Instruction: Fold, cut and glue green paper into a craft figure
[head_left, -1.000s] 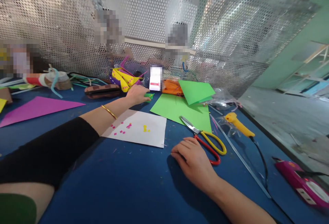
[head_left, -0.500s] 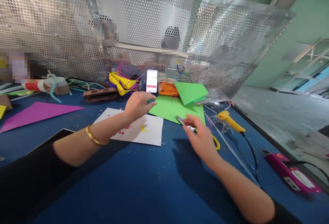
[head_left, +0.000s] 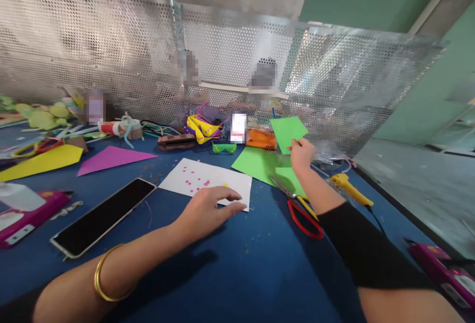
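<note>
My right hand reaches to the back right and pinches the edge of a green sheet, which is lifted and tilted. Beneath it lies a larger light green sheet. Scissors with red and yellow handles lie in front, their blades over the green sheets. My left hand is open and holds nothing. It hovers at the front edge of a white sheet scattered with small pink and yellow dots. Small green glasses with yellow dots rest behind the white sheet.
A dark phone lies left, near a purple sheet and a yellow one. Yellow dotted glasses, a lit phone and an orange packet sit behind. A yellow glue gun lies right, its cord trailing.
My left hand has come back from the small green glasses toward me. My right hand has left the scissors on the table and moved back to take hold of the green sheet. The view has shifted left.
</note>
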Demonstrator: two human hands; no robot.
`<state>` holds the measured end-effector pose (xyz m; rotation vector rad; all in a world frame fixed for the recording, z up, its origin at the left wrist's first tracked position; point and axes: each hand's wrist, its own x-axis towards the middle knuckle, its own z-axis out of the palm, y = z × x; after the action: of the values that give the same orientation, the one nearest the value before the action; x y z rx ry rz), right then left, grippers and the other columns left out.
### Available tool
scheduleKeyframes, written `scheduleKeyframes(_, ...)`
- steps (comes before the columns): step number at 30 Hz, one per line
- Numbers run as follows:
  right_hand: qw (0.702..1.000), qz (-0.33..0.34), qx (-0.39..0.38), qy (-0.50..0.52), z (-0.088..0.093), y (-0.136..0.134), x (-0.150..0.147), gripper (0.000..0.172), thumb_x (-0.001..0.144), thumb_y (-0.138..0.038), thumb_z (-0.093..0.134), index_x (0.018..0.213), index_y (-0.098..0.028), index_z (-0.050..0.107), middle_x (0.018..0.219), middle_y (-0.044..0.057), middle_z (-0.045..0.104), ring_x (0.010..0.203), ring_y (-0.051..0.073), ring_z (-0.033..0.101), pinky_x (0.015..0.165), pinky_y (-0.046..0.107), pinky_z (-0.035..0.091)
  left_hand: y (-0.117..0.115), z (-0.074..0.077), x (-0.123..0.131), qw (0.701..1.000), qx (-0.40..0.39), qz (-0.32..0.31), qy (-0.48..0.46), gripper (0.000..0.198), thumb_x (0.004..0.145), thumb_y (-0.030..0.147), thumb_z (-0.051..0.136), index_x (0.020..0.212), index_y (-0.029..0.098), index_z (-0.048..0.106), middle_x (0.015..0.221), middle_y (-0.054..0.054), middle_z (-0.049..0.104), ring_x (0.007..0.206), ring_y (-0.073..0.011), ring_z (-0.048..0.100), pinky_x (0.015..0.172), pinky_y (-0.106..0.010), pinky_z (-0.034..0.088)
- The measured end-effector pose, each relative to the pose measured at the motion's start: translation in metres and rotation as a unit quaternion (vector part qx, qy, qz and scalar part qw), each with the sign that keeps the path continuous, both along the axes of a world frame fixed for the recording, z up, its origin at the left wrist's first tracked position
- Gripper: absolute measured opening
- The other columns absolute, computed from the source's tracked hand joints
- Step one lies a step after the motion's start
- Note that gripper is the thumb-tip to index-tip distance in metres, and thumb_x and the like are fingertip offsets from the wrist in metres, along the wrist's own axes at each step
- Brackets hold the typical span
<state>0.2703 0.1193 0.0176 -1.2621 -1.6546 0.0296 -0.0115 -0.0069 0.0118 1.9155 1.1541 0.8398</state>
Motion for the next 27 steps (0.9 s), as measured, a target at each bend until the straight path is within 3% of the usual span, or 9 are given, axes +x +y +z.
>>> scheduleKeyframes(2, 0.999, -0.037, 0.024, -0.031, 0.0, -0.027, -0.017, 0.029, 0.097, -0.036, 0.054, 0.12, -0.02, 0.06, 0.125, 0.008, 0.06, 0.104, 0.021, 0.062, 0.088, 0.041, 0.054, 0.007, -0.002, -0.006, 0.993, -0.084, 0.018, -0.086, 0.038, 0.079, 0.054, 0.065, 0.099, 0.024, 0.075, 0.11, -0.01, 0.074, 0.104, -0.0311, 0.065, 0.091, -0.042, 0.047)
scheduleKeyframes(3, 0.997, -0.04, 0.039, -0.054, -0.001, -0.045, -0.028, 0.024, 0.098, -0.033, 0.051, 0.107, -0.017, 0.067, 0.111, 0.01, 0.065, 0.096, 0.021, 0.063, 0.085, 0.04, 0.053, 0.011, -0.003, -0.008, 0.98, -0.133, 0.024, -0.149, 0.046, 0.078, 0.058, 0.065, 0.104, 0.021, 0.073, 0.116, -0.012, 0.072, 0.109, -0.0317, 0.064, 0.093, -0.042, 0.047)
scheduleKeyframes(6, 0.988, 0.009, 0.063, -0.143, -0.011, -0.111, -0.063, 0.021, 0.094, -0.027, 0.054, 0.093, -0.018, 0.072, 0.08, 0.007, 0.066, 0.071, 0.018, 0.06, 0.068, 0.034, 0.049, 0.019, -0.003, -0.011, 0.903, -0.286, 0.022, -0.319, 0.061, 0.076, 0.066, 0.062, 0.112, 0.017, 0.067, 0.126, -0.016, 0.066, 0.117, -0.0323, 0.06, 0.096, -0.043, 0.048)
scheduleKeyframes(9, 0.926, 0.101, 0.174, -0.32, -0.024, -0.169, -0.092, 0.022, 0.092, -0.015, 0.053, 0.106, -0.015, 0.07, 0.069, 0.005, 0.065, 0.058, 0.016, 0.055, 0.054, 0.033, 0.044, 0.016, 0.001, -0.011, 0.836, -0.386, 0.005, -0.39, 0.051, 0.081, 0.058, 0.061, 0.112, 0.017, 0.066, 0.113, -0.013, 0.073, 0.114, -0.0314, 0.063, 0.095, -0.042, 0.049)
scheduleKeyframes(12, 0.896, 0.156, 0.21, -0.36, -0.032, -0.199, -0.105, 0.024, 0.09, -0.008, 0.053, 0.109, -0.009, 0.068, 0.072, 0.007, 0.067, 0.061, 0.017, 0.059, 0.054, 0.033, 0.048, 0.01, 0.005, -0.011, 0.794, -0.474, 0.008, -0.382, 0.033, 0.081, 0.035, 0.061, 0.107, 0.015, 0.068, 0.093, -0.012, 0.077, 0.102, -0.0314, 0.069, 0.091, -0.042, 0.052)
scheduleKeyframes(14, 0.901, 0.186, 0.184, -0.346, -0.033, -0.205, -0.105, 0.027, 0.09, -0.009, 0.051, 0.114, -0.006, 0.065, 0.076, 0.01, 0.068, 0.064, 0.019, 0.061, 0.055, 0.033, 0.051, 0.009, 0.005, -0.012, 0.78, -0.507, 0.014, -0.368, 0.031, 0.079, 0.03, 0.059, 0.102, 0.014, 0.07, 0.085, -0.013, 0.077, 0.094, -0.0329, 0.071, 0.089, -0.045, 0.052)
scheduleKeyframes(19, 0.943, 0.218, 0.077, -0.239, -0.031, -0.202, -0.094, 0.056, 0.099, -0.045, 0.041, 0.139, -0.007, 0.044, 0.104, 0.018, 0.068, 0.085, 0.027, 0.066, 0.071, 0.042, 0.057, 0.017, -0.001, -0.017, 0.785, -0.507, 0.025, -0.354, 0.03, 0.078, 0.033, 0.058, 0.095, 0.013, 0.072, 0.086, -0.015, 0.077, 0.093, -0.0341, 0.072, 0.091, -0.046, 0.052)
scheduleKeyframes(23, 0.988, 0.102, 0.036, -0.113, -0.037, -0.185, -0.082, 0.043, 0.098, -0.025, 0.046, 0.14, -0.015, 0.041, 0.115, 0.016, 0.066, 0.081, 0.019, 0.068, 0.078, 0.036, 0.056, 0.019, -0.005, -0.016, 0.802, -0.491, 0.032, -0.338, 0.026, 0.079, 0.031, 0.056, 0.089, 0.014, 0.073, 0.085, -0.015, 0.077, 0.089, -0.0333, 0.072, 0.089, -0.046, 0.053)
scheduleKeyframes(27, 0.992, 0.078, -0.09, -0.027, -0.047, -0.163, -0.069, 0.022, 0.096, -0.027, 0.047, 0.109, -0.02, 0.062, 0.087, 0.007, 0.072, 0.072, 0.019, 0.068, 0.07, 0.034, 0.055, 0.018, -0.005, -0.015, 0.806, -0.484, 0.057, -0.336, 0.021, 0.08, 0.026, 0.059, 0.088, 0.012, 0.073, 0.077, -0.013, 0.077, 0.073, -0.027, 0.072, 0.083, -0.041, 0.055)
